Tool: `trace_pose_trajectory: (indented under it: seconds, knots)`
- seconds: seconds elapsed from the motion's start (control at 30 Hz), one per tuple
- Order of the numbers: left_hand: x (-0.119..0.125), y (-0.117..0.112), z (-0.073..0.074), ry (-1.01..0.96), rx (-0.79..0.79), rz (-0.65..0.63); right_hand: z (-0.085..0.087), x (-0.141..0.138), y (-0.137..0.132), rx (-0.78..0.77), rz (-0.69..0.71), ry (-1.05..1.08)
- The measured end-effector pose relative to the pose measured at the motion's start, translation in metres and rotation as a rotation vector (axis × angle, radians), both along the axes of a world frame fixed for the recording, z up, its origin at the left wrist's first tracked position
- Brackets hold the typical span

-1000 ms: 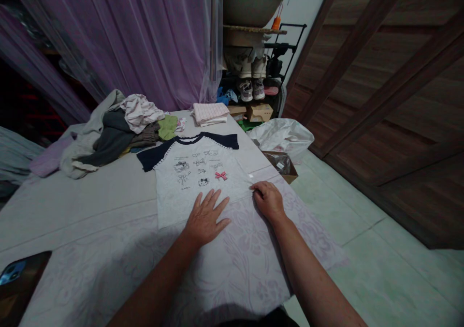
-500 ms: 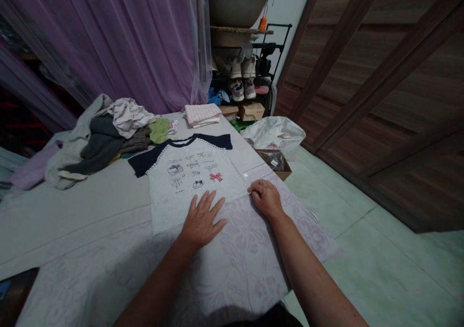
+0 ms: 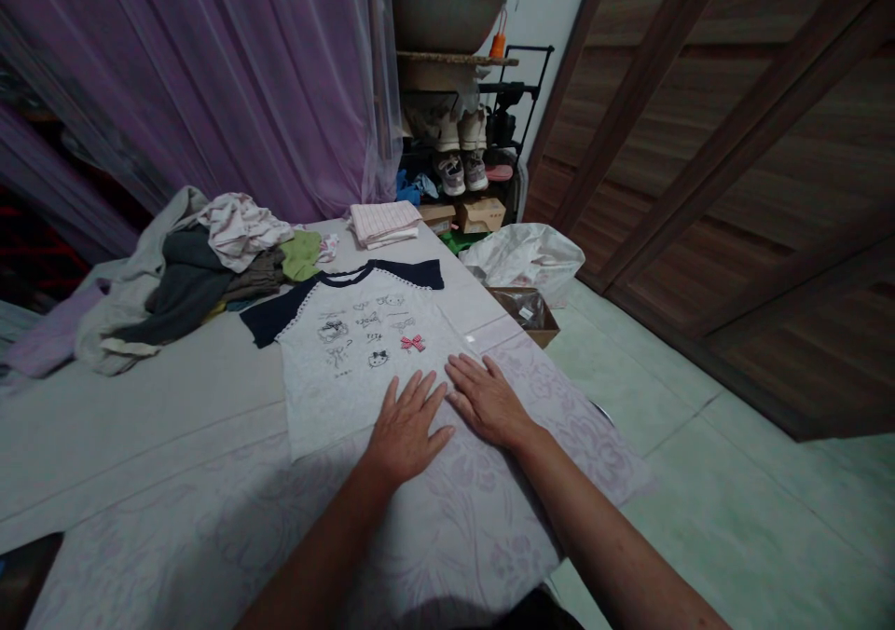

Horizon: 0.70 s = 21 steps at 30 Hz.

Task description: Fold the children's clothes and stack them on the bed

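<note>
Head view: right hand (image 3: pixel 491 406), earlier curled, now flat on shirt (image 3: pixel 342 360).

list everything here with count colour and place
T-shirt: 1, pale grey and navy, centre
Cover: 1, pale with purplish flowers, beneath the T-shirt
Clothes pile: 1, mixed colours, far left
Folded cloths: 1 stack, pinkish, beyond the T-shirt
Curtain: 1 or more, purple, behind
Rack: 1, black, far end
Shoes: at least 4, white and grey, racked
Basin: 1, greyish, above the shoes
Small object: 1, orange, beside the basin
Cardboard boxes: at least 3, brown, past the cover's edge
Plastic bag: 1, whitish, near the boxes
Panelled doors: count unclear, brown, right
Floor: 1, pale green, right
Unclear item: 1, dark, lower left corner
Left hand: 1, bare, flat on the T-shirt
Right hand: 1, bare, flat by the T-shirt's corner
</note>
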<state>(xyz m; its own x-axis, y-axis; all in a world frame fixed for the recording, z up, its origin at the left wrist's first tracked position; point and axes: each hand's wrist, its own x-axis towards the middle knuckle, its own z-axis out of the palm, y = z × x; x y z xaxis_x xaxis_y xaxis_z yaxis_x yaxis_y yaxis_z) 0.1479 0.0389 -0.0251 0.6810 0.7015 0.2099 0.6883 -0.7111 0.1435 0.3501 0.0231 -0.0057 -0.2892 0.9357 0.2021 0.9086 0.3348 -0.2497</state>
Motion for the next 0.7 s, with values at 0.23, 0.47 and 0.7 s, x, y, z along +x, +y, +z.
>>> trace_pose_trajectory:
  seconds: [0.23, 0.47, 0.7]
  knots:
    - [-0.028, -0.005, -0.004, -0.008, 0.107, -0.014, -0.004, 0.020, -0.004, -0.098, -0.144, -0.116]
    - [-0.072, 0.005, 0.003, 0.038, 0.032, 0.037, 0.010, 0.009, 0.023, -0.011, -0.180, 0.003]
    - [-0.103, 0.049, 0.012, 0.107, -0.014, 0.405, 0.014, -0.034, 0.098, -0.094, -0.091, -0.035]
